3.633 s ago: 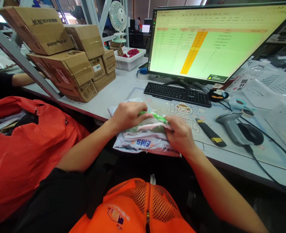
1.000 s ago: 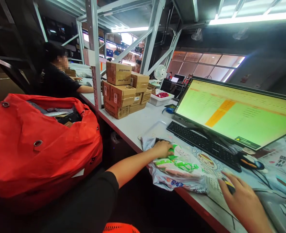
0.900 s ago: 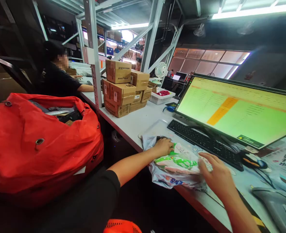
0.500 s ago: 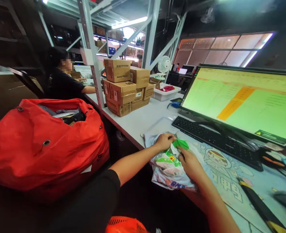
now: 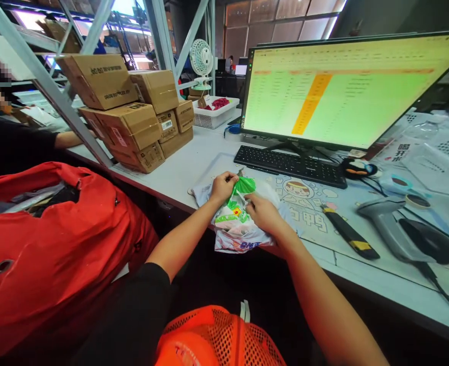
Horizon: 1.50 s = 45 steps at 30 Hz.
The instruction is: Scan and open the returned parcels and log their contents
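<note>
A crumpled plastic mailer bag (image 5: 235, 238) with blue lettering lies at the near edge of the white desk (image 5: 193, 165). On top of it sits a green-and-white packet (image 5: 236, 208). My left hand (image 5: 222, 186) pinches the packet's upper left end. My right hand (image 5: 260, 213) grips its right side, fingers curled round it. Both hands hold the packet over the mailer bag, in front of the black keyboard (image 5: 290, 165).
A monitor (image 5: 342, 91) with a green spreadsheet stands behind the keyboard. A utility knife (image 5: 347, 235), a barcode scanner (image 5: 390, 231) and a mouse lie to the right. Stacked cardboard boxes (image 5: 128, 117) and a white basket (image 5: 213, 113) stand at left. A big red sack (image 5: 49, 254) sits beside me; another person's arm (image 5: 69, 138) rests beyond.
My right hand came back from the right side of the desk to the packet and took hold of it. The view swung down and right toward the desk.
</note>
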Motion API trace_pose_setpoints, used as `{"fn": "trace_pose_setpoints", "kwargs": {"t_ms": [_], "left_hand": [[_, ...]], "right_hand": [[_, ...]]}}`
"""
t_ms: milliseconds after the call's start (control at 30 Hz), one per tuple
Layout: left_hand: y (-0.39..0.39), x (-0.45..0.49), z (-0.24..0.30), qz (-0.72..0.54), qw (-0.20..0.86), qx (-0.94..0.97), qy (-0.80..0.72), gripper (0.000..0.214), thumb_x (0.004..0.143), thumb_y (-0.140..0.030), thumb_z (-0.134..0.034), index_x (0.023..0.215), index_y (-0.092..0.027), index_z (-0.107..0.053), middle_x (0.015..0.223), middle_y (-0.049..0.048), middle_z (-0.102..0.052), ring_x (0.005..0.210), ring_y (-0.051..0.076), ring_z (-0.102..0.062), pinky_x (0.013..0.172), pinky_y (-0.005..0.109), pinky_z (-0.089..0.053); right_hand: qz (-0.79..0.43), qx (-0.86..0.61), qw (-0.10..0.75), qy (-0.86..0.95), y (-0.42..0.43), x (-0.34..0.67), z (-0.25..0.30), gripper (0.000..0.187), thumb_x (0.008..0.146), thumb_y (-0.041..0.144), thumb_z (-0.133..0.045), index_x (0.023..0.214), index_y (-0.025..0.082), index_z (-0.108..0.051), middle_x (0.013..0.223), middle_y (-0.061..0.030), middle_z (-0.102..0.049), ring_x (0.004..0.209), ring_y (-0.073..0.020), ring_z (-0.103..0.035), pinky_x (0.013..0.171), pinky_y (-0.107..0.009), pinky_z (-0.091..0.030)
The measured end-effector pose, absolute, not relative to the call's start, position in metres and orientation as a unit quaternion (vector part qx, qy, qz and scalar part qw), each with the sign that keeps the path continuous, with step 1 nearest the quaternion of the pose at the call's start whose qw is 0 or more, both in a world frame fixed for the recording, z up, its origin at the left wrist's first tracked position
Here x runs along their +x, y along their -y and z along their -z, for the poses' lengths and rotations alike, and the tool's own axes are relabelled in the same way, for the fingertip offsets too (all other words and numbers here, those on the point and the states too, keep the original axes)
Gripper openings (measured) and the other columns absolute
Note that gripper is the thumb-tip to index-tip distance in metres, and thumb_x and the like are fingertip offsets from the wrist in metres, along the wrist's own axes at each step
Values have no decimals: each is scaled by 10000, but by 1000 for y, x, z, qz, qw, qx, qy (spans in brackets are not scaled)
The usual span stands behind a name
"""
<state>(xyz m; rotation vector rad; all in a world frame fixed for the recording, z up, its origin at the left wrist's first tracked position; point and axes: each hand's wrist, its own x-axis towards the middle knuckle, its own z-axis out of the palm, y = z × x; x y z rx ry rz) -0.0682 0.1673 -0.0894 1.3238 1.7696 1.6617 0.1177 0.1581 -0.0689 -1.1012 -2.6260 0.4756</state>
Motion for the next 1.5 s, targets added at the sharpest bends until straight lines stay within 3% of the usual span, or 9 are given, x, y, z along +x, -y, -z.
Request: {"fn": "trace_pose_setpoints", "kwargs": {"t_ms": [267, 400, 500, 667, 833, 1267, 1500], "left_hand": [[-168, -63, 74, -498, 97, 540, -672, 105, 894, -166, -638, 824, -192, -711, 879, 35, -758, 841, 191, -669, 845, 304, -492], [-168, -61, 76, -500, 50, 570, -650, 113, 922, -166, -609, 830, -207, -660, 879, 19, -743, 832, 179, -665, 834, 297, -497], [-167, -62, 86, -515, -1, 611, -601, 101, 927, -155, -604, 850, -210, -639, 871, 15, -722, 832, 176, -661, 811, 292, -501], [-168, -67, 100, -482, -142, 706, -499, 141, 955, -137, -563, 849, -214, -617, 845, 44, -686, 850, 198, -645, 810, 316, -506], [-168, -68, 103, -486, -195, 692, -497, 172, 981, -126, -513, 872, -222, -605, 852, 47, -673, 866, 201, -638, 814, 330, -509], [-165, -70, 106, -506, -189, 661, -521, 156, 971, -104, -544, 879, -220, -593, 859, 36, -666, 852, 196, -630, 792, 324, -492], [-167, -66, 107, -479, -131, 629, -598, 174, 931, -81, -579, 834, -225, -560, 871, 41, -656, 870, 217, -628, 795, 333, -479]], "right_hand": [[-189, -377, 113, 899, -163, 116, 69, 443, 927, 232, -454, 1304, 156, -673, 1108, -129, -766, 959, -259, -689, 851, -326, -489], [-200, -388, 110, 893, -164, 115, 69, 701, 918, 254, -447, 1607, 145, -373, 1001, -104, -770, 893, -263, -691, 829, -344, -487], [-187, -384, 77, 901, -167, 112, 65, 772, 910, 283, -465, 1649, 161, -277, 1034, -119, -768, 922, -287, -699, 824, -362, -484], [-154, -378, 35, 912, -173, 106, 59, 750, 910, 294, -498, 1623, 149, -317, 1219, -197, -730, 1076, -345, -686, 860, -392, -478], [-164, -372, 28, 913, -176, 105, 58, 742, 911, 318, -529, 1614, 198, -327, 1262, -184, -721, 1091, -339, -690, 866, -380, -477], [-197, -352, 64, 913, -182, 95, 47, 450, 874, 234, -568, 1315, 174, -636, 1227, -136, -738, 1069, -262, -681, 839, -289, -452], [-197, -368, 98, 903, -171, 96, 56, 356, 860, 225, -560, 1185, 153, -686, 1132, -152, -755, 991, -270, -682, 792, -300, -446]]}}
